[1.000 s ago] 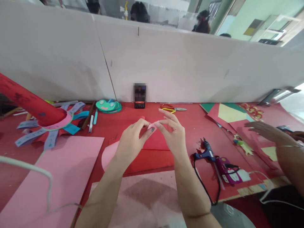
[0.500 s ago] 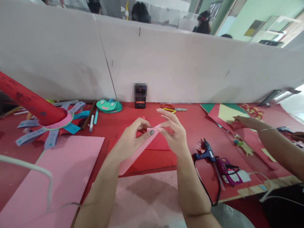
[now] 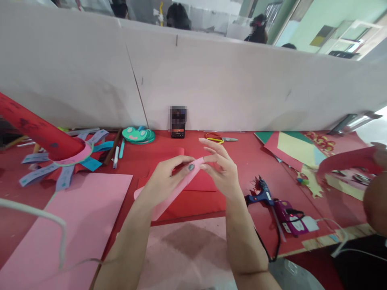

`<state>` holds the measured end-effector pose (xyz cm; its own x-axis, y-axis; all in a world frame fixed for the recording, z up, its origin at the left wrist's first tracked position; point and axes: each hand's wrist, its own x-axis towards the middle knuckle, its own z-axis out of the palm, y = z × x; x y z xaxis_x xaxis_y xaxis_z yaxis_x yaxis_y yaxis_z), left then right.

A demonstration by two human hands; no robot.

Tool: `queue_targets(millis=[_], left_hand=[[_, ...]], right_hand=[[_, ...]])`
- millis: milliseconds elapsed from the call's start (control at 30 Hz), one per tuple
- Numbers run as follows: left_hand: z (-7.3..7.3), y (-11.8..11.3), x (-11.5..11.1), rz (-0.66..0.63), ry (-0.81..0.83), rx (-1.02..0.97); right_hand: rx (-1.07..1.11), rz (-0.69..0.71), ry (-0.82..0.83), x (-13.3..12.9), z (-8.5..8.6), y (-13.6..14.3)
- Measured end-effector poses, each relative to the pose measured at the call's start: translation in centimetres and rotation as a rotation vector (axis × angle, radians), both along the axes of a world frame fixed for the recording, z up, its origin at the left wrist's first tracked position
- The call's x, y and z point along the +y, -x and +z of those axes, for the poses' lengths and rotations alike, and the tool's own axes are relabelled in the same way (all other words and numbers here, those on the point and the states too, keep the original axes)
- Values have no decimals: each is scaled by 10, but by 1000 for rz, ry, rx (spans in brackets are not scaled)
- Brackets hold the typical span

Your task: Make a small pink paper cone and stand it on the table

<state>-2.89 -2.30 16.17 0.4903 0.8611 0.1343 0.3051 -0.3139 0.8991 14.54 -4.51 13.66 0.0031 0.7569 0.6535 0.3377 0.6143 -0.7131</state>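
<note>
Hands at work: 2, bare, both above the red bench (image 3: 243,161).
Left hand (image 3: 163,177): thumb and fingers pinching 1 pink paper strip (image 3: 172,197), thumb on top, dark nail polish.
Right hand (image 3: 220,171): thumb and forefinger pinching upper end of same strip; other fingers spread, lifted off.
Strip location: held up between the hands, slanting down under left hand, over red paper sheets (image 3: 199,201); sheet count unclear, overlapping.
Large pink sheet: 1 (image 3: 78,217), flat, left of the forearms.
Red paper tube: 1 (image 3: 39,129), tilted, far left; pink collar at its end, 2 bright blue strips plus several lavender ones fanned out.
Green frog-face cutouts: 1 stack (image 3: 137,135), number inside not readable.
Markers: 2 by the stack, white (image 3: 116,157) and teal (image 3: 121,149).
Phone: 1 (image 3: 178,123), upright against white partition (image 3: 242,84).
Scissors: 1 pair (image 3: 220,138), beyond right hand.
Glue gun: 1, blue (image 3: 262,195), right of right forearm, beside 1 purple box (image 3: 290,217) with white plug.
Co-worker: 1 hand (image 3: 380,155), far right, blurred, at curved red paper (image 3: 347,160); grip can't be told.
</note>
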Motion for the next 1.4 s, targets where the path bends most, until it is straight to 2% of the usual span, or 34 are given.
queue_targets(millis=[100,200,267,400,567,700,900,1033,1400], left_hand=[[2,-5,-4,108,-43,-29],[-1,-9,-6,242,-106,-111],[-4,-11,-4,326,-144,-179],[-9,-8,3,498,-167,-316],[-15,-1,15,611,-52,-563],[-18,-1,18,605,-20,-614],[-14,-11,9,478,-4,-462],[-14,-16,6,406,7,-439],[-12,-14,-3,355,-110,-393]], right_hand=[[179,-100,2,0,-2,9],[348,-143,107,3,-6,20],[366,-65,239,5,-9,27],[309,191,461,7,-13,35],[217,350,555,0,-12,45],[233,316,588,-2,-12,49],[288,272,571,1,-13,43],[352,232,556,1,-12,41],[293,150,465,-10,4,40]])
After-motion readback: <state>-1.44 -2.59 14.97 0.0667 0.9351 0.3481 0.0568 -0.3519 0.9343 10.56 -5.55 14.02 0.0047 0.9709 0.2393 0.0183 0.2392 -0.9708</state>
